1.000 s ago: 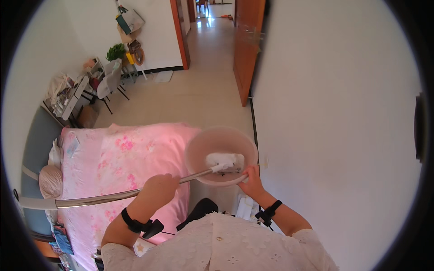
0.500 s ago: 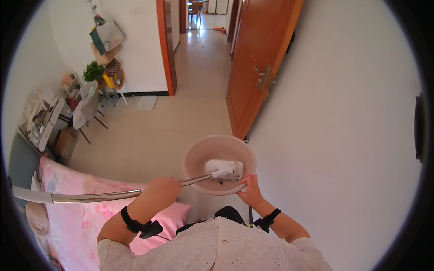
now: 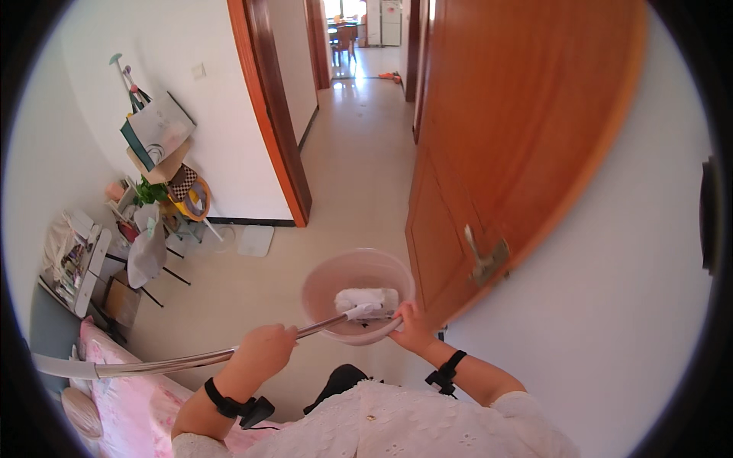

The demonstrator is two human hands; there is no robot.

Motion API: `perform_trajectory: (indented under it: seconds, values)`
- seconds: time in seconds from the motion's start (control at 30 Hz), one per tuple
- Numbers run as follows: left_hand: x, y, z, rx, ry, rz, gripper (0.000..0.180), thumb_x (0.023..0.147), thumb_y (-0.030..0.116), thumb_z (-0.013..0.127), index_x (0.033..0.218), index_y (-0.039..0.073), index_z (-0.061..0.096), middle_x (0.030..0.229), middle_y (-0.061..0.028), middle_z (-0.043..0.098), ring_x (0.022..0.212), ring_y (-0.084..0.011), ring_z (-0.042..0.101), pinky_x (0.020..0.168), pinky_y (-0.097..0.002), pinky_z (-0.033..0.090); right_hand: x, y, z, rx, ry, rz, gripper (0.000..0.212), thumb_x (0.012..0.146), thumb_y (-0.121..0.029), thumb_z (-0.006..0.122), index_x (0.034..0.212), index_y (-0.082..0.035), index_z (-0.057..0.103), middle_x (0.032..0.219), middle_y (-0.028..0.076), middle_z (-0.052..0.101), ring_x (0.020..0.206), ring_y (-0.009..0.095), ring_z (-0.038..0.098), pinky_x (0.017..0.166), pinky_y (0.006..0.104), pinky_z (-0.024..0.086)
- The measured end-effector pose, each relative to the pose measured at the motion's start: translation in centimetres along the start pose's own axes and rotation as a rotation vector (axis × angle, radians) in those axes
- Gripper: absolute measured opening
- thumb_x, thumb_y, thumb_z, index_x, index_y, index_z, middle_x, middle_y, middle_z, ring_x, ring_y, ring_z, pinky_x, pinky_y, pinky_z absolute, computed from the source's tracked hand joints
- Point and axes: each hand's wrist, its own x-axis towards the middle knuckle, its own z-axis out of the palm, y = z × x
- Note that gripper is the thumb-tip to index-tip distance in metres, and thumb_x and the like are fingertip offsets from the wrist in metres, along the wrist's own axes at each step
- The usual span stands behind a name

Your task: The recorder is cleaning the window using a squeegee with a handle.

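Observation:
My left hand (image 3: 265,351) is closed around the metal pole of a mop (image 3: 172,364), which slants across in front of me from the left. Its white head (image 3: 368,298) rests inside a round pale-pink basin (image 3: 316,288). My right hand (image 3: 413,328) grips the basin's near right rim, fingers over the edge. A few small dark bits lie in the basin below the mop head. The basin hangs in front of my body, above the tiled floor.
An open wooden door (image 3: 527,130) with a metal handle (image 3: 482,256) stands close on the right. Ahead, a doorway leads into a hallway (image 3: 355,153). A pink bed (image 3: 130,389) lies at the lower left, with a grey chair (image 3: 149,248) and a cluttered desk (image 3: 98,256) beyond it.
I have come forward toward the doorway, and the door now looms nearer. Basin and mop have come along in my hands; both grips stay the same.

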Motion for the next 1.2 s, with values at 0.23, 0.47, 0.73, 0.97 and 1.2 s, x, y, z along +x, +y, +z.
perform_trajectory:
  seconds: [0.23,0.47,0.73,0.97,1.2]
  values:
    - [15.9,-9.9,-2.5,0.002,0.056,-0.084,0.012,0.084,0.018,0.056,0.083,0.006,0.056,0.069,-0.0123,0.059,0.064,-0.0320,0.060,0.057,-0.0425,0.048,18.6,10.6,6.0,0.017,-0.052,0.038,0.047,0.063,-0.014,0.080,0.093,-0.006,0.045,0.099,0.014,0.042,0.094,0.032,0.048,0.079,0.0374,0.045]
    - [37.3,-18.6,-6.9,0.027,0.108,0.085,0.007,0.077,0.008,0.056,0.072,0.005,0.059,0.066,-0.0112,0.059,0.063,-0.0290,0.061,0.055,-0.0385,0.049,33.3,20.0,6.6,-0.103,-0.031,0.129,0.046,0.062,-0.013,0.079,0.093,-0.006,0.045,0.099,0.014,0.042,0.095,0.032,0.048,0.081,0.0388,0.045]
    - [60.8,-21.3,-9.4,0.213,0.154,0.325,0.007,0.070,0.005,0.058,0.065,0.008,0.063,0.059,-0.0070,0.059,0.060,-0.0224,0.063,0.048,-0.0303,0.049,48.0,33.3,6.4,-0.128,0.104,0.182,0.044,0.061,-0.009,0.076,0.092,-0.005,0.046,0.099,0.016,0.043,0.094,0.034,0.048,0.081,0.0393,0.045]
    - [77.3,-26.9,-13.4,0.108,0.174,0.202,0.007,0.068,0.006,0.059,0.063,0.007,0.063,0.060,-0.0101,0.060,0.057,-0.0265,0.062,0.050,-0.0342,0.050,65.6,43.6,7.4,-0.099,0.095,0.149,0.042,0.061,-0.009,0.073,0.091,-0.005,0.044,0.095,0.017,0.044,0.096,0.036,0.046,0.082,0.0423,0.044]
    - [93.3,-34.0,-11.6,-0.037,0.293,0.192,0.010,0.071,0.004,0.055,0.062,0.005,0.061,0.060,-0.0145,0.059,0.057,-0.0324,0.060,0.052,-0.0399,0.049,79.8,53.3,11.9,-0.139,0.090,0.172,0.043,0.061,-0.013,0.075,0.092,-0.005,0.046,0.099,0.017,0.043,0.098,0.036,0.045,0.084,0.0422,0.044]
